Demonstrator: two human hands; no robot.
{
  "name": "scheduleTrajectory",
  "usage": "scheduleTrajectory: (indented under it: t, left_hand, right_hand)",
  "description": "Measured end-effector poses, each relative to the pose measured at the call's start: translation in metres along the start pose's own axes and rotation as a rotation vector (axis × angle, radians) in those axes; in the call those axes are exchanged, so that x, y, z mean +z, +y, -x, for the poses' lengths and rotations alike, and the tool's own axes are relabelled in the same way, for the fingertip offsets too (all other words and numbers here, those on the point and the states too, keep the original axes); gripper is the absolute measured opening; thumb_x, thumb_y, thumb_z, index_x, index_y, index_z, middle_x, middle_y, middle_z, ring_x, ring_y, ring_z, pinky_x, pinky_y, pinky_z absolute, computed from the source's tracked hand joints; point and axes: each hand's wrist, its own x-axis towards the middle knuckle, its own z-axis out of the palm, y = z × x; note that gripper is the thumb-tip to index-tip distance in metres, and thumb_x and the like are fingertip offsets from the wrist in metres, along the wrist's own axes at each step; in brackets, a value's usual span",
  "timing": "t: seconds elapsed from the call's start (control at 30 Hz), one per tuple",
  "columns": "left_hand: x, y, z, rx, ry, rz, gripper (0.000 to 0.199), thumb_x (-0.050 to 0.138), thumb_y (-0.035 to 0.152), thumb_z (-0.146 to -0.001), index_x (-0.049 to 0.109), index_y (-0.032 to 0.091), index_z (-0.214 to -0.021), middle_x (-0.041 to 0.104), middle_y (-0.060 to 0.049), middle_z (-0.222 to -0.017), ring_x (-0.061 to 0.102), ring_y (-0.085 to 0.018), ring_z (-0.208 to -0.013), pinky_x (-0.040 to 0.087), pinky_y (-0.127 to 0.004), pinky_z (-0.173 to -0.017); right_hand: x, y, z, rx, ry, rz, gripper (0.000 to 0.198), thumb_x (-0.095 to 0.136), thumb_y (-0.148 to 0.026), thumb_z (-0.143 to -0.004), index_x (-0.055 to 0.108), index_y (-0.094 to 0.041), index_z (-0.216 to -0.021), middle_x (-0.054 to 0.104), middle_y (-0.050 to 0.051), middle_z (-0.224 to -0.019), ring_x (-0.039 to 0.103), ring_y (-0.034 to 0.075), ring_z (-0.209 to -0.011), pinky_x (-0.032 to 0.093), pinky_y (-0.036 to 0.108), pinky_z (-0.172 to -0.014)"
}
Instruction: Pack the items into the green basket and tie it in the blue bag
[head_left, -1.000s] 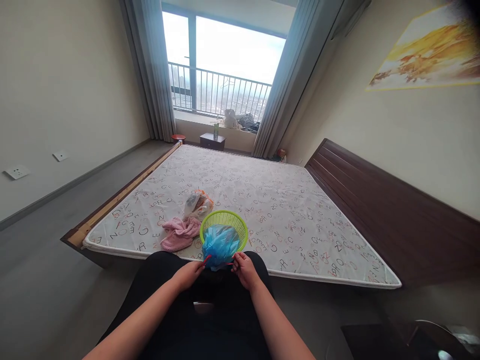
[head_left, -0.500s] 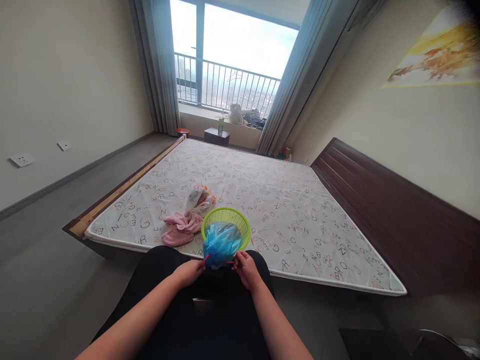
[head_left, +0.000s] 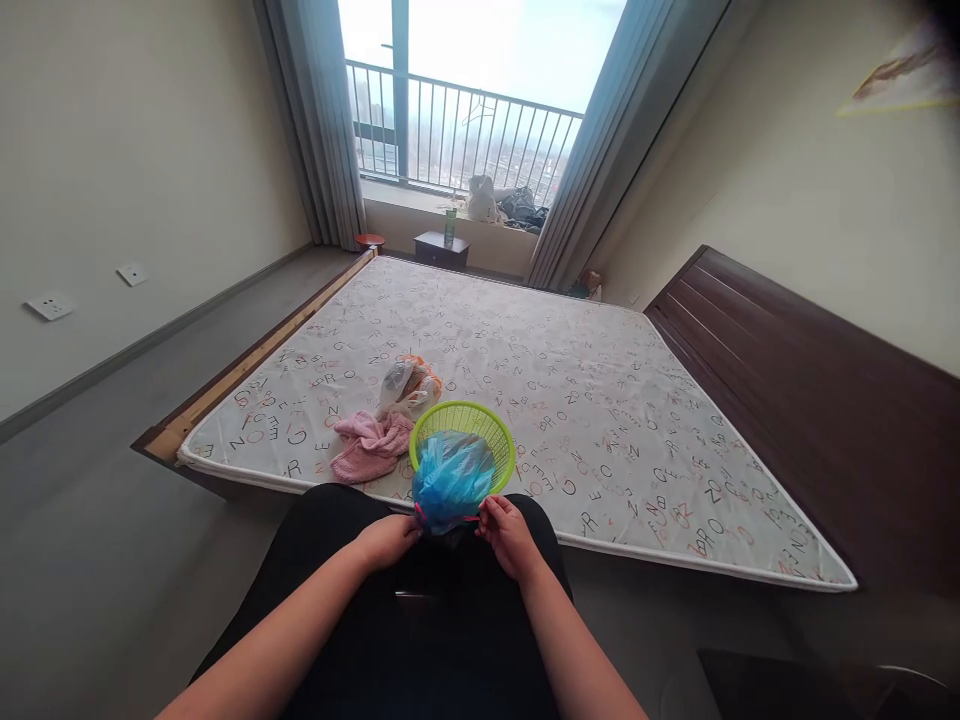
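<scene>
A blue plastic bag [head_left: 451, 478] with something dark inside sits in the near side of a green mesh basket [head_left: 504, 440]. Its gathered mouth, with a red drawstring, hangs over the rim toward me. My left hand [head_left: 390, 540] is closed on the left end of the red drawstring. My right hand [head_left: 507, 532] pinches the right end between thumb and fingers. To the left of the basket lies a crumpled pink towel [head_left: 369, 446]. Behind the towel is a clear plastic bag [head_left: 409, 385] with orange handles, its contents unclear.
The basket stands at the near edge of a letter-patterned mattress [head_left: 585, 400]. A dark headboard [head_left: 810, 350] rises on the right, and a wooden bed rail [head_left: 262, 365] runs along the left. A small dark table [head_left: 442, 248] bearing a green glass stands by the window.
The view has tilted down slightly, so everything shifts a little in the picture. Both hands keep their hold on the drawstring, with little visible movement of the bag.
</scene>
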Motion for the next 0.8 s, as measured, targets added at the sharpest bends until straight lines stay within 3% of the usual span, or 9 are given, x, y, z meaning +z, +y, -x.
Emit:
scheduleTrajectory:
  t: [0.27, 0.6, 0.8]
  left_hand:
    - [0.0030, -0.0027, -0.0010, -0.021, 0.028, 0.073, 0.033, 0.053, 0.044, -0.094, 0.077, 0.026, -0.106, 0.078, -0.010, -0.109, 0.071, -0.032, -0.107, 0.052, -0.036, -0.091]
    - [0.0009, -0.0022, 0.0013, 0.022, 0.008, 0.089, 0.039, 0.050, 0.046, -0.097, 0.074, 0.027, -0.120, 0.074, -0.010, -0.123, 0.068, -0.033, -0.115, 0.049, -0.039, -0.099]
    - [0.0029, -0.0040, 0.0015, 0.006, 0.013, 0.072, 0.036, 0.050, 0.046, -0.096, 0.075, 0.028, -0.115, 0.076, -0.009, -0.116, 0.070, -0.032, -0.111, 0.050, -0.039, -0.096]
  right_hand:
    - [0.0035, -0.0025, -0.0040, 0.016, 0.005, -0.001, 0.041, 0.089, -0.054, -0.069, 0.070, -0.019, -0.078, 0.056, -0.003, -0.064, 0.050, 0.011, -0.057, 0.047, 0.028, -0.061]
    - [0.0020, -0.0014, -0.0049, 0.024, -0.010, -0.003, 0.038, 0.087, -0.052, -0.074, 0.070, -0.019, -0.079, 0.057, -0.003, -0.066, 0.049, 0.011, -0.057, 0.047, 0.028, -0.063]
    - [0.0004, 0.0006, -0.0054, 0.010, -0.006, 0.014, 0.038, 0.086, -0.053, -0.075, 0.070, -0.019, -0.080, 0.057, -0.002, -0.065, 0.049, 0.011, -0.056, 0.048, 0.029, -0.063]
